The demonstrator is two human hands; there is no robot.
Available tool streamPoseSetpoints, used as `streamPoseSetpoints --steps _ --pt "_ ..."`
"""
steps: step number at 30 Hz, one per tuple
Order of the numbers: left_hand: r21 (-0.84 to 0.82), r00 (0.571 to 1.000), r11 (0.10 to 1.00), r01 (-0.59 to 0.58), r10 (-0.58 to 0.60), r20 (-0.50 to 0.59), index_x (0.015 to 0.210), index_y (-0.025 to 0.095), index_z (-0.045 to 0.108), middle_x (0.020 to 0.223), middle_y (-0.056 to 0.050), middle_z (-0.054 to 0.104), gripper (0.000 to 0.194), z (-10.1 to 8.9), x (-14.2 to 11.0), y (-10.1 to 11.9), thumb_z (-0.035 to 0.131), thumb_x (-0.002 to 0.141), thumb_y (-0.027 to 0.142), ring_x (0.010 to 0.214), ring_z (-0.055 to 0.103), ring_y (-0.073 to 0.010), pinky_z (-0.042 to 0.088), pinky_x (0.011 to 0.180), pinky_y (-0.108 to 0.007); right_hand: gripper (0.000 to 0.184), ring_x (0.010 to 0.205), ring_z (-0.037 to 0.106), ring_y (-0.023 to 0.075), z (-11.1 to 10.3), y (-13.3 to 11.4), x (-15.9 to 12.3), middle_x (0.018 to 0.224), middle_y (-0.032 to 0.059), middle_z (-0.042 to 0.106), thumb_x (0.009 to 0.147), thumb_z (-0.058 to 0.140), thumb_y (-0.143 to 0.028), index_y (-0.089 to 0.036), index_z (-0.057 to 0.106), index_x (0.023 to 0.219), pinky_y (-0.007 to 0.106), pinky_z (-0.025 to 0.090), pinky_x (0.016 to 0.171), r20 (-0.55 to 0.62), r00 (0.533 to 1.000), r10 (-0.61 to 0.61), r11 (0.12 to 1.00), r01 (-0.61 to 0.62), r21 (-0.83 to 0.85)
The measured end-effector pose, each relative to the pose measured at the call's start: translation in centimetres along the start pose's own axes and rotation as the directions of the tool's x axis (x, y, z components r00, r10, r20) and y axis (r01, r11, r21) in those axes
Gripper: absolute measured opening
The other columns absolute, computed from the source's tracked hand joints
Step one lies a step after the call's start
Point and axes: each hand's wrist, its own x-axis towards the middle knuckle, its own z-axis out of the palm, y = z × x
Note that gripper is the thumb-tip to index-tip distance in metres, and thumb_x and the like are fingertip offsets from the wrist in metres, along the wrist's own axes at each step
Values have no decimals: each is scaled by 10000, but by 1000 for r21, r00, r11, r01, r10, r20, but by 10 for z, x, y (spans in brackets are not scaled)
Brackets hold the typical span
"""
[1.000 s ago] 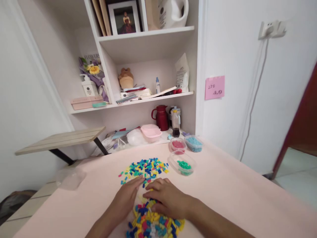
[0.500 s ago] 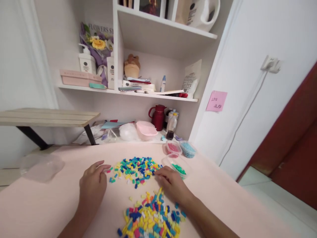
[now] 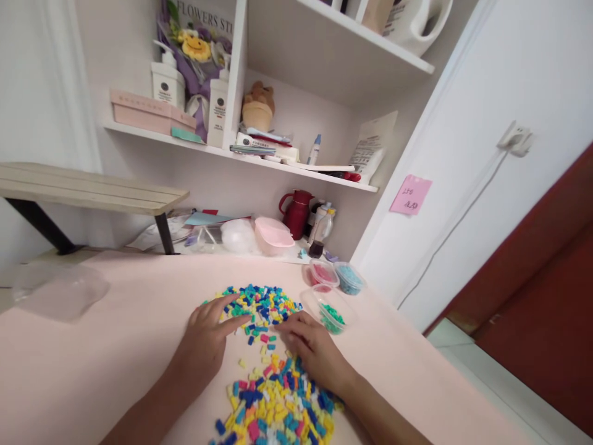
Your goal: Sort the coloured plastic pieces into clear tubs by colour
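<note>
Small coloured building bricks lie on the pink tabletop in two heaps, a far heap [image 3: 264,303] and a near heap [image 3: 282,402]. My left hand [image 3: 206,337] reaches over the left side of the far heap, its thumb and fingers spread apart and nothing seen in it. At that heap's front right edge is my right hand [image 3: 315,349], fingers curled together; whatever is between the fingertips is hidden. The right wrist passes beside the near heap. Just beyond the right hand stands a clear tub of green bricks [image 3: 332,318].
Behind it are a tub of pink-red pieces [image 3: 323,275] and a tub of light blue pieces [image 3: 349,278]. A clear plastic bag [image 3: 60,293] lies at the left. A pink container [image 3: 274,235], a red jug [image 3: 297,213] and bottles line the back below the shelves.
My left hand has moved right and onto the far heap, where it was beside it before. My right hand has shifted slightly left and nearer. The camera view has tilted.
</note>
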Motion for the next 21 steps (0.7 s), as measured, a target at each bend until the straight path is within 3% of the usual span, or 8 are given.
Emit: streamPoseSetpoints --steps 7,11,16,21 --pt "-4 987 997 -79 78 138 1363 535 491 1614 26 295 920 11 -5 1 417 674 -70 1408 358 -307 316 1081 -568 316 956 597 196 5 6 3 1013 53 633 955 537 -230 -325 676 1223 326 489 852 20 996 -83 983 85 -164" --pt "-14 978 996 -83 84 193 1386 552 443 1633 26 257 939 9 -7 3 425 683 -71 1434 323 -311 292 1105 -583 221 940 612 204 10 7 7 985 51 660 918 600 -237 -299 728 1087 326 489 849 30 997 -73 966 78 -246" --pt "-45 974 996 -79 86 209 1311 537 549 1624 25 278 854 6 -6 3 449 696 -48 1441 318 -311 285 1106 -585 167 898 639 192 10 2 10 937 33 689 861 612 -160 -265 734 905 307 503 817 -5 1000 -6 983 5 -183" --pt "-114 988 993 -31 48 148 1042 463 743 1580 64 367 656 1 -1 7 444 715 -20 1396 388 -276 317 1091 -543 162 918 639 192 -4 -8 4 993 42 695 884 585 -184 -257 729 891 321 500 836 -5 998 -66 975 64 -211"
